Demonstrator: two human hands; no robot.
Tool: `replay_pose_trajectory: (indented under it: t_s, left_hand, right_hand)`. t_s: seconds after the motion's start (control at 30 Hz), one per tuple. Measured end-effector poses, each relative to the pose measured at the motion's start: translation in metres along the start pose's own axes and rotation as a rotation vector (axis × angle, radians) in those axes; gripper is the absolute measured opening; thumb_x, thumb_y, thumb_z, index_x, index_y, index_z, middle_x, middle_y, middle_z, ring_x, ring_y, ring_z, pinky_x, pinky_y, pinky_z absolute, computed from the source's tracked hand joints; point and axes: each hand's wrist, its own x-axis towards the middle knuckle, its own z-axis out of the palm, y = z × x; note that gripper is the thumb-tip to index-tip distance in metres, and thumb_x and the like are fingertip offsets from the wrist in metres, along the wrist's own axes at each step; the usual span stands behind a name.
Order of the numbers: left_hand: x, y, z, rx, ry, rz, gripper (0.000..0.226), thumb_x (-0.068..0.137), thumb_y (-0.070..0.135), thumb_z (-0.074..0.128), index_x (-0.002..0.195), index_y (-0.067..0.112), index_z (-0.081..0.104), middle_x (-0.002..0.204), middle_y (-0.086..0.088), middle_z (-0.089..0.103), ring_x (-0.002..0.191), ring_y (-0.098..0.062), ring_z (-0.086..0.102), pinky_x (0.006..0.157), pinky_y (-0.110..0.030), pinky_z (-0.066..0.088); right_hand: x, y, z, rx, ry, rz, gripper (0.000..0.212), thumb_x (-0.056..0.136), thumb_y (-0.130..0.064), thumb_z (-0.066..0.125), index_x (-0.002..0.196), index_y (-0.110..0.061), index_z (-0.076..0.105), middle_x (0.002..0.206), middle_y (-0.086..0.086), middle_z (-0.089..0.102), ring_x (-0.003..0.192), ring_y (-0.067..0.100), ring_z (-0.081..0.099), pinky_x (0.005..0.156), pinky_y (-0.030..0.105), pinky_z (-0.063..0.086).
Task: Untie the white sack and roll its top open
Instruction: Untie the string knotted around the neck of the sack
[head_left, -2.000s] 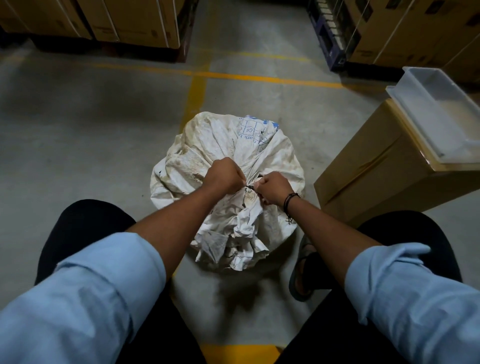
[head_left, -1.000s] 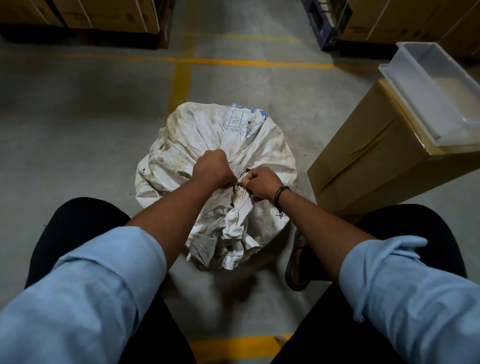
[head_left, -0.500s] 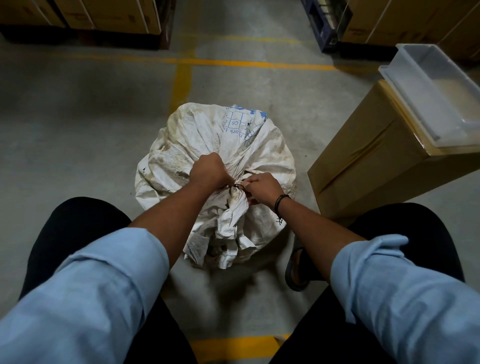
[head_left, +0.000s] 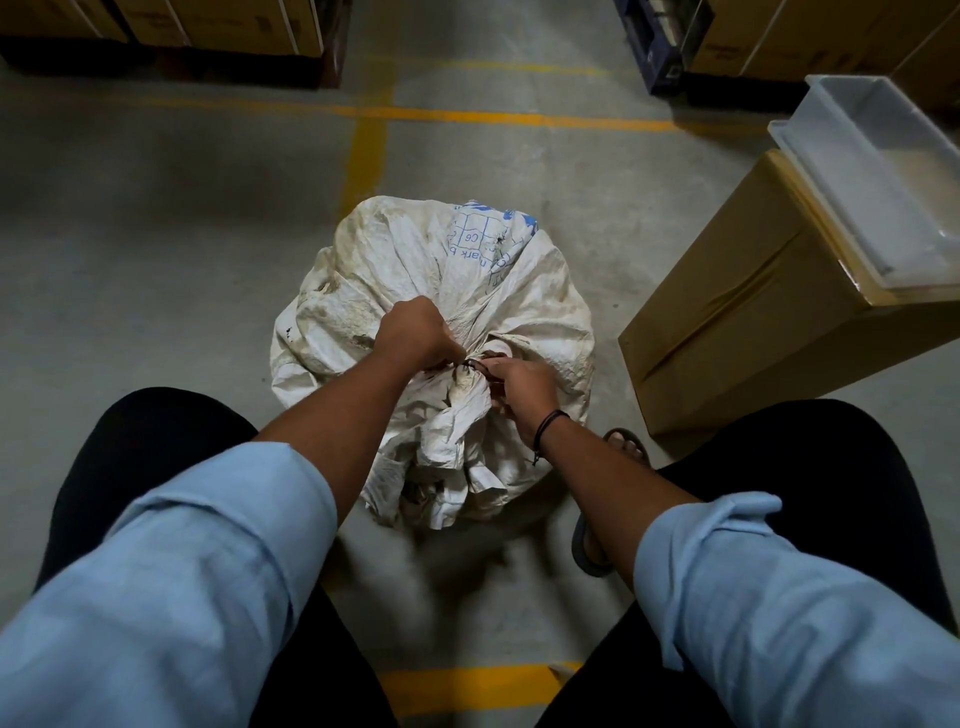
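The white sack (head_left: 436, 332) sits on the concrete floor (head_left: 156, 234) in the middle of the frame, between the person's knees, its mouth gathered into a tight neck with the loose top flopping toward the bottom of the frame. The untying step is in hand and not finished: a thin dark tie (head_left: 472, 365) is wound around the neck. The left hand (head_left: 418, 332) is closed in a fist on the bunched fabric just left of the tie, bracing the neck. The right hand (head_left: 519, 387) is partly curled, its fingertips (head_left: 491, 364) pinched at the tie; whether it grips the tie itself or the fabric beside it is too small to tell.

The next move probably calls for working the knot loose with the right fingertips while the left keeps the neck steady, then pulling the tie free before the top can be spread and rolled down.

To the right of the frame stands a cardboard box (head_left: 753, 312) with a clear plastic bin (head_left: 852, 130) on top, near the sack but apart from it. A sandalled foot (head_left: 623, 447) rests just beside the sack's lower right. Stacked cartons (head_left: 208, 21) line the top edge. Nothing blocks the hands; the box may crowd the sack's right side once the top is spread.
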Motion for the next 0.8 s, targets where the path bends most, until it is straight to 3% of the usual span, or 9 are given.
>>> replay_pose_trajectory:
  t_s: [0.07, 0.13, 0.27, 0.4, 0.53, 0.7, 0.8]
  left_hand:
    - [0.001, -0.002, -0.001, 0.000, -0.001, 0.010, 0.030, 0.060, 0.033, 0.089, 0.080, 0.013, 0.078, 0.081, -0.006, 0.075, 0.083, -0.023, 0.072, 0.067, -0.029, 0.054]
    - [0.001, -0.004, -0.001, 0.007, -0.001, 0.017, 0.025, 0.060, 0.030, 0.087, 0.076, 0.013, 0.078, 0.078, -0.006, 0.075, 0.081, -0.022, 0.073, 0.066, -0.030, 0.056]
    - [0.003, -0.008, -0.004, -0.003, -0.037, 0.032, 0.021, 0.056, 0.026, 0.089, 0.070, 0.014, 0.079, 0.072, -0.005, 0.076, 0.077, -0.021, 0.075, 0.074, -0.037, 0.064]
    - [0.005, -0.012, -0.006, -0.029, -0.081, 0.051, 0.022, 0.059, 0.030, 0.096, 0.067, 0.019, 0.079, 0.066, 0.002, 0.074, 0.075, -0.016, 0.075, 0.076, -0.034, 0.063]
    - [0.005, -0.011, -0.006, -0.032, -0.074, 0.036, 0.027, 0.060, 0.033, 0.098, 0.074, 0.016, 0.082, 0.069, -0.002, 0.076, 0.075, -0.017, 0.075, 0.073, -0.033, 0.063]
    - [0.004, -0.002, -0.006, 0.065, -0.072, 0.064, 0.038, 0.054, 0.035, 0.098, 0.076, 0.010, 0.080, 0.071, -0.008, 0.076, 0.074, -0.022, 0.076, 0.072, -0.041, 0.065]
    - [0.002, 0.005, -0.004, 0.144, -0.063, 0.086, 0.040, 0.055, 0.037, 0.096, 0.078, 0.009, 0.077, 0.073, -0.008, 0.074, 0.074, -0.023, 0.075, 0.072, -0.039, 0.065]
  right_hand:
    - [-0.004, 0.003, 0.002, 0.129, -0.026, 0.059, 0.025, 0.088, -0.006, 0.064, 0.109, 0.004, 0.074, 0.091, 0.014, 0.070, 0.058, 0.014, 0.063, 0.040, 0.017, 0.043]
    - [-0.005, 0.003, 0.001, 0.127, -0.052, 0.027, 0.021, 0.089, -0.006, 0.064, 0.106, 0.001, 0.076, 0.086, 0.013, 0.070, 0.059, 0.015, 0.062, 0.041, 0.017, 0.044]
    - [0.003, 0.002, -0.004, -0.276, -0.090, -0.211, 0.024, 0.092, -0.005, 0.061, 0.078, -0.021, 0.072, 0.070, -0.002, 0.065, 0.059, 0.014, 0.055, 0.055, 0.026, 0.047]
    - [0.004, 0.004, -0.007, -0.378, -0.132, -0.315, 0.015, 0.092, -0.007, 0.063, 0.084, -0.017, 0.071, 0.075, -0.005, 0.066, 0.072, 0.014, 0.060, 0.077, 0.036, 0.055]
    - [0.004, 0.006, -0.009, -0.428, -0.142, -0.387, 0.013, 0.095, -0.009, 0.060, 0.094, -0.014, 0.072, 0.078, -0.007, 0.065, 0.077, 0.016, 0.061, 0.077, 0.037, 0.055]
    - [0.010, 0.010, -0.012, -0.457, -0.159, -0.393, 0.023, 0.095, -0.003, 0.053, 0.096, -0.016, 0.072, 0.079, -0.009, 0.065, 0.069, 0.010, 0.059, 0.072, 0.033, 0.053]
    - [0.012, 0.011, -0.013, -0.463, -0.167, -0.374, 0.028, 0.095, 0.001, 0.049, 0.097, -0.014, 0.073, 0.078, -0.008, 0.065, 0.066, 0.013, 0.058, 0.063, 0.028, 0.050]
